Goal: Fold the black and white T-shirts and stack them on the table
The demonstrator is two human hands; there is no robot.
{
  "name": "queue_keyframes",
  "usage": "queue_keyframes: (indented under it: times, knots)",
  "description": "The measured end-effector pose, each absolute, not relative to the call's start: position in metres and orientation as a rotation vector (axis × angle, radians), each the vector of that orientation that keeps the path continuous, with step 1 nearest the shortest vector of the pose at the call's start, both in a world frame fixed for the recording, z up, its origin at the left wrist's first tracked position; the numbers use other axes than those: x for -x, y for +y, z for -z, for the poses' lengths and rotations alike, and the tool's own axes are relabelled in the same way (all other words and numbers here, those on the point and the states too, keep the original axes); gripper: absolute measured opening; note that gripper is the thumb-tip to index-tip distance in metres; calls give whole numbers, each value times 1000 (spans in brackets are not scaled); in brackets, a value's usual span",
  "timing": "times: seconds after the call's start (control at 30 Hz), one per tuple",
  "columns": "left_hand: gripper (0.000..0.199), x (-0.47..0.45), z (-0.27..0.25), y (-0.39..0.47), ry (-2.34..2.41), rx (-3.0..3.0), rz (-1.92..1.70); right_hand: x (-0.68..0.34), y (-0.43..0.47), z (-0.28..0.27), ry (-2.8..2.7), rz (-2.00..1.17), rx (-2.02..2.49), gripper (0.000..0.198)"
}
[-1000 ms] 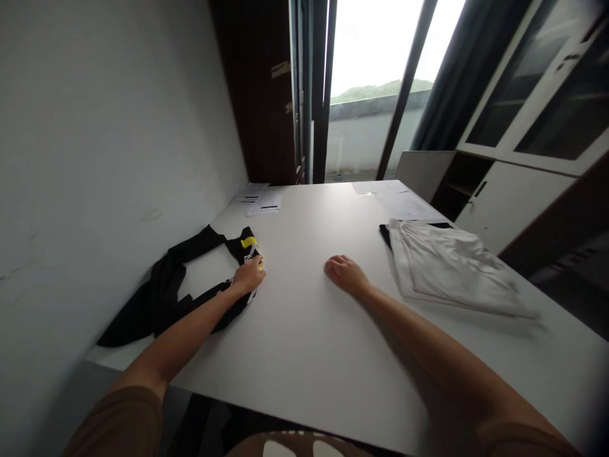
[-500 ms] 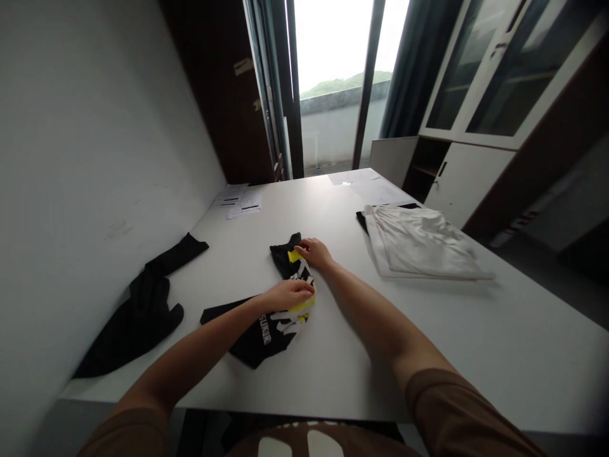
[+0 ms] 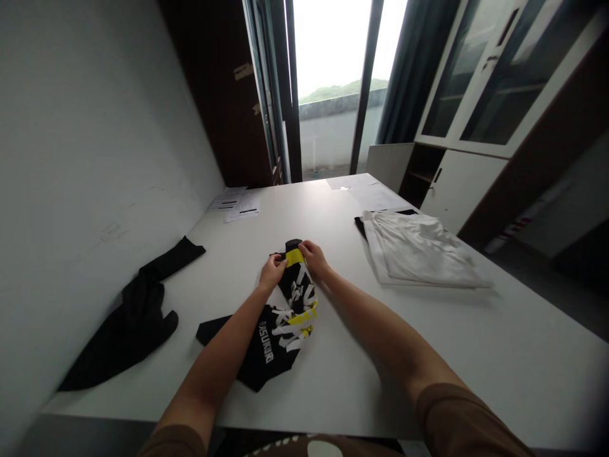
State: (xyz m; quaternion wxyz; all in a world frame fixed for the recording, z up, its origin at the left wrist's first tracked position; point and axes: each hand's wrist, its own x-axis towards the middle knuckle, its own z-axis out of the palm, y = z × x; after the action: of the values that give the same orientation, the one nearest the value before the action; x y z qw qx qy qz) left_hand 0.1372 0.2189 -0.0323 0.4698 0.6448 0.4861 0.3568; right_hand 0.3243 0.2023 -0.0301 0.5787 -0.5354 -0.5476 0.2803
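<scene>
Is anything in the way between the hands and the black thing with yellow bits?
No, nothing visible is. The left hand and right hand both touch the patterned black garment at its far end, by the yellow band.

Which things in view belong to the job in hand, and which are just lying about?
In the job:
printed black garment
left hand and right hand, at its yellow-banded end

Lying about:
plain black cloth, left
white cloth, right
papers, far end

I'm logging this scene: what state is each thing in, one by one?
Patterned garment: lying bent, held
Left hand: gripping that garment's far end
Right hand: likewise
Black garment: rumpled, untouched
White cloth: layered, wrinkled
Papers: flat
Glass cabinet doors: closed
Lower compartment: open
Curtain: gathered
</scene>
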Motion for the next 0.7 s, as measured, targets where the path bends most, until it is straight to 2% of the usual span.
queue_keyframes:
  times: [0.13,0.3,0.47,0.7]
  knots:
    - [35,-136,39,210,1175,-1583,-998,-294,199,23,-1120,-828,1064,42]
    - [27,-127,35,208,1245,-1599,-1206,-291,192,24,-1046,-917,1060,39]
    - [19,-124,38,212,1122,-1565,-1118,-302,191,28,-948,-980,982,38]
    - [35,-132,36,204,792,-1448,-1160,-296,191,31,-1058,-1056,1049,28]
